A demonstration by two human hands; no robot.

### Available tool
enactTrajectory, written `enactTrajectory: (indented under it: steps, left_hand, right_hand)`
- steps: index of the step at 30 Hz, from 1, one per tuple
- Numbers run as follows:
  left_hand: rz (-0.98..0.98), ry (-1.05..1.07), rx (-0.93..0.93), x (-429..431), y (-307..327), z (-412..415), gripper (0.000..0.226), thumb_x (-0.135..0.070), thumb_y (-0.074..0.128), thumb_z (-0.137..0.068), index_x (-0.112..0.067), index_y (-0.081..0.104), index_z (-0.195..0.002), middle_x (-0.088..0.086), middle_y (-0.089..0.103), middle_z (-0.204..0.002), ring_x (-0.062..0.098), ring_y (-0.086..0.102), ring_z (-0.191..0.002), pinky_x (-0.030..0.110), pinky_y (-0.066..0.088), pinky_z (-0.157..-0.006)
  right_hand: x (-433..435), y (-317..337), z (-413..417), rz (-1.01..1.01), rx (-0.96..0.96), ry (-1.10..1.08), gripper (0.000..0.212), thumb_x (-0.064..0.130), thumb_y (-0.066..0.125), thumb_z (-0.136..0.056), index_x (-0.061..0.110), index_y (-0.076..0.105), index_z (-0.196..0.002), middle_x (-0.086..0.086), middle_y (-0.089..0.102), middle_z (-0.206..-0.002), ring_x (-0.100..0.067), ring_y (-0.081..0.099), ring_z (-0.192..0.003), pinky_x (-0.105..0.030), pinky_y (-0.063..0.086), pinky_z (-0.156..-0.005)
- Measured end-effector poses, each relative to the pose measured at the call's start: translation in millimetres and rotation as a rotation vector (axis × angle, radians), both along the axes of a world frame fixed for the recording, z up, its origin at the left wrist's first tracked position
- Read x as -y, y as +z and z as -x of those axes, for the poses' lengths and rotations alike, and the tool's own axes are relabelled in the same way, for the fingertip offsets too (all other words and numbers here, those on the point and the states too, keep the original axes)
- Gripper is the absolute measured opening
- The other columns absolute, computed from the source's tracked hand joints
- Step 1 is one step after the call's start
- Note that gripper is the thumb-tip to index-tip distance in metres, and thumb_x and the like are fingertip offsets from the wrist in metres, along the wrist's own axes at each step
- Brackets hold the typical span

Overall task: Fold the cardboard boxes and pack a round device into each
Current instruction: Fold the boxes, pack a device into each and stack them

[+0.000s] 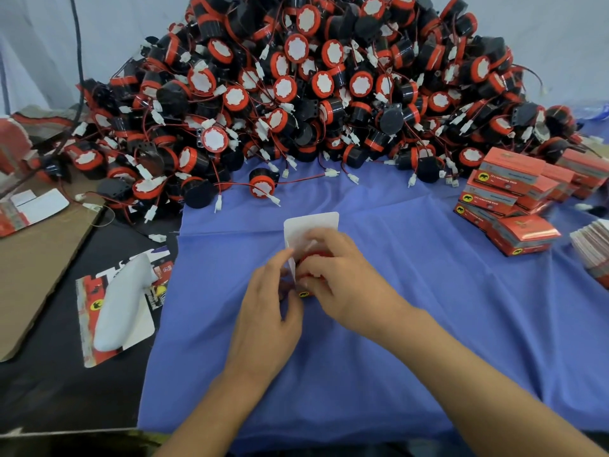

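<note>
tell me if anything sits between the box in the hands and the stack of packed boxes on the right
Nothing visible does. Only bare blue cloth lies between the box and the packed boxes.

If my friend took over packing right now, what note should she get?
Left hand and right hand: both on one small box, white flap up, on the blue cloth. Something red shows between the fingers; whether a device is inside is hidden.
Loose round devices: huge pile behind.
Done: closed orange boxes stacked on the right.
Flat unfolded cartons: far right edge.
Left: finish this box, then keep folding and filling.
</note>
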State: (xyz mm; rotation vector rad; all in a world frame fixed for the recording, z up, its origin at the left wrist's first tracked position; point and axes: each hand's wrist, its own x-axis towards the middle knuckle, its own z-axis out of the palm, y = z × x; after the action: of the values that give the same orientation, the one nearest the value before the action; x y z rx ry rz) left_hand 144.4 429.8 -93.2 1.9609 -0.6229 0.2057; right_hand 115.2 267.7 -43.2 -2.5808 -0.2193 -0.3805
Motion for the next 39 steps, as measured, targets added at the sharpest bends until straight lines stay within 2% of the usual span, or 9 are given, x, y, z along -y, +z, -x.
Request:
enactTrajectory:
  steps: [3,5,9,14,17,25,30,35,39]
  left_hand:
    - [0.003,-0.014,0.008,-1.4,0.3,0.2,0.066,-0.003,0.060,-0.094,-0.042,0.045,-0.145,-0.022,0.053,-0.117,0.006,0.061,-0.109,0.011,0.048,-0.089]
    - [0.025,-0.018,0.012,-2.1,1.9,-0.1,0.062,-0.004,0.059,-0.097,-0.040,0.048,-0.146,-0.016,0.054,-0.118,0.007,0.062,-0.109,0.010,0.047,-0.090]
    - [0.017,-0.049,0.049,-0.2,2.7,-0.7,0.047,-0.007,0.059,-0.101,-0.035,0.062,-0.138,-0.010,0.053,-0.116,0.011,0.061,-0.108,0.013,0.047,-0.089]
    - [0.032,-0.031,0.014,2.4,3.2,-0.5,0.032,-0.015,0.062,-0.101,-0.037,0.072,-0.121,-0.010,0.048,-0.117,0.007,0.057,-0.108,0.012,0.047,-0.087]
    - [0.041,-0.020,0.018,2.2,5.0,-1.6,0.035,-0.012,0.064,-0.100,-0.043,0.071,-0.114,-0.011,0.052,-0.113,0.010,0.061,-0.098,0.011,0.048,-0.081]
    - [0.095,0.018,-0.053,0.3,5.5,-3.6,0.020,-0.016,0.075,-0.092,-0.034,0.072,-0.101,-0.015,0.058,-0.101,0.014,0.064,-0.082,0.021,0.052,-0.069]
    - [0.135,-0.042,-0.101,-0.3,5.4,-4.5,0.054,-0.012,0.074,-0.091,-0.045,0.052,-0.128,-0.010,0.057,-0.099,0.018,0.061,-0.083,0.024,0.054,-0.070]
    - [0.232,-0.038,-0.138,0.6,5.8,-3.3,0.075,-0.006,0.077,-0.088,-0.048,0.034,-0.131,0.001,0.059,-0.099,0.017,0.063,-0.087,0.027,0.054,-0.073]
    - [0.134,-0.047,-0.087,-0.9,6.8,-3.8,0.049,-0.006,0.074,-0.090,-0.036,0.058,-0.124,-0.001,0.058,-0.102,0.016,0.061,-0.086,0.031,0.055,-0.073]
  right_hand:
    - [-1.8,-14.1,13.5,-0.264,0.196,-0.097,0.039,0.006,0.071,-0.091,0.036,0.066,-0.115,0.013,0.027,-0.146,0.000,0.049,-0.124,-0.022,0.055,-0.088]
    - [-4.3,-23.5,21.6,-0.431,0.337,-0.170,0.045,0.005,0.073,-0.089,0.038,0.061,-0.117,0.021,0.030,-0.140,-0.002,0.045,-0.133,-0.014,0.052,-0.090]
    - [-4.8,-36.9,30.9,-0.835,0.407,-0.330,0.026,0.013,0.059,-0.095,0.033,0.061,-0.112,0.000,0.049,-0.126,-0.009,0.055,-0.122,-0.017,0.054,-0.080]
    - [2.0,-36.8,24.5,-1.229,0.167,-0.301,0.018,0.019,0.053,-0.104,0.024,0.069,-0.109,-0.008,0.062,-0.127,-0.018,0.062,-0.124,-0.036,0.056,-0.100]
    - [5.2,-36.6,22.1,-1.207,0.113,-0.284,0.031,-0.006,0.057,-0.099,0.018,0.057,-0.118,-0.004,0.065,-0.126,-0.013,0.066,-0.118,-0.029,0.053,-0.092]
    - [7.6,-37.7,21.8,-1.074,0.048,-0.183,0.044,-0.008,0.053,-0.097,0.021,0.064,-0.128,0.005,0.071,-0.125,-0.014,0.065,-0.120,-0.026,0.056,-0.091]
    - [5.1,-40.1,21.0,-1.034,0.032,-0.247,0.030,0.010,0.054,-0.090,0.030,0.070,-0.105,0.004,0.074,-0.106,-0.019,0.070,-0.095,-0.027,0.057,-0.079]
    - [2.3,-39.3,20.0,-1.024,0.025,-0.280,0.032,0.015,0.047,-0.083,0.026,0.073,-0.096,0.018,0.072,-0.112,0.002,0.066,-0.099,-0.016,0.052,-0.079]
    - [2.9,-37.6,22.1,-1.047,0.008,-0.238,0.031,0.035,0.052,-0.084,0.011,0.070,-0.092,0.014,0.072,-0.116,-0.005,0.066,-0.103,-0.020,0.052,-0.082]
